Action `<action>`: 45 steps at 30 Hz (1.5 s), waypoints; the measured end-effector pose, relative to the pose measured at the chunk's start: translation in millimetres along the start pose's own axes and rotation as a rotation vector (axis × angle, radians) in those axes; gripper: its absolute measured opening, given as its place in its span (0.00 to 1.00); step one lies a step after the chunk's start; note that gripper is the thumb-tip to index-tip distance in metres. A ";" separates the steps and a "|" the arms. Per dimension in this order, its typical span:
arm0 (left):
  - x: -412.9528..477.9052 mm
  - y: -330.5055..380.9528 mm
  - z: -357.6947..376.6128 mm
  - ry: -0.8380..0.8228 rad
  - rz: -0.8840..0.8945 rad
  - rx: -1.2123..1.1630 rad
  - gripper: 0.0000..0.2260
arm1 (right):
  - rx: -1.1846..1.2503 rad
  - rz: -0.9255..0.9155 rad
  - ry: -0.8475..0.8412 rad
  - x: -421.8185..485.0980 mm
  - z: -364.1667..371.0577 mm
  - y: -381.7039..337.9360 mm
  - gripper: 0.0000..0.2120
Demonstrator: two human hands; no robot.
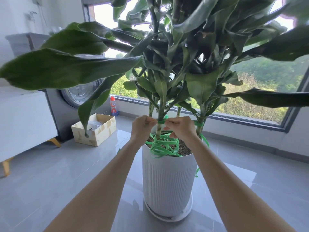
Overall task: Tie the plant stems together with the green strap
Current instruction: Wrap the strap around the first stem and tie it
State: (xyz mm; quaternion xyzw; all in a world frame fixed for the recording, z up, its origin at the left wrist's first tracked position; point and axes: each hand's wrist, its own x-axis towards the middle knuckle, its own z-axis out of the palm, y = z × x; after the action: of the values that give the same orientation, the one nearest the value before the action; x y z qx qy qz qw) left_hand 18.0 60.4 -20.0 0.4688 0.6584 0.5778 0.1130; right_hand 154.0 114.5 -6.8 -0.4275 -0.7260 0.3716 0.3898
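Note:
A tall leafy plant with several pale green stems [159, 128] grows from a white ribbed pot [167, 181]. A green strap [161, 121] runs level around the stems, from the front stem across to the right stem [199, 124], where it wraps round. My left hand [142, 127] pinches the strap just left of the front stem. My right hand [181, 128] pinches it just right of that stem. Loose coils of the strap [163, 146] lie on the soil, and one end hangs over the pot's right side.
The pot stands on a white saucer [168, 218] on a grey tiled floor. A cardboard box [95, 129] and a spray bottle [113, 106] sit to the left by a washing machine [75, 97]. A large window runs behind the plant. Broad leaves hang overhead.

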 end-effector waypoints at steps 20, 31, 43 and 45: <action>-8.3 2.7 8.1 0.297 -0.001 0.299 0.13 | -0.115 -0.018 0.048 -14.2 -11.2 -0.4 0.14; -12.9 8.8 6.7 0.170 -0.195 -0.139 0.10 | -0.169 -0.040 0.094 -20.1 -25.7 4.1 0.10; -10.9 12.7 7.4 -0.022 -0.262 -0.341 0.11 | -0.200 -0.079 0.078 -17.6 -32.0 13.7 0.11; -9.4 11.9 8.5 -0.041 -0.272 -0.340 0.10 | -0.211 -0.086 0.077 -16.7 -32.4 15.5 0.11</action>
State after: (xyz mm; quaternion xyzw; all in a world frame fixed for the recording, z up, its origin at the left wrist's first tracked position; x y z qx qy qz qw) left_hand 34.7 57.7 -16.0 0.3614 0.6063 0.6504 0.2806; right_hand 193.2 111.5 -10.9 -0.4488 -0.7632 0.2594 0.3858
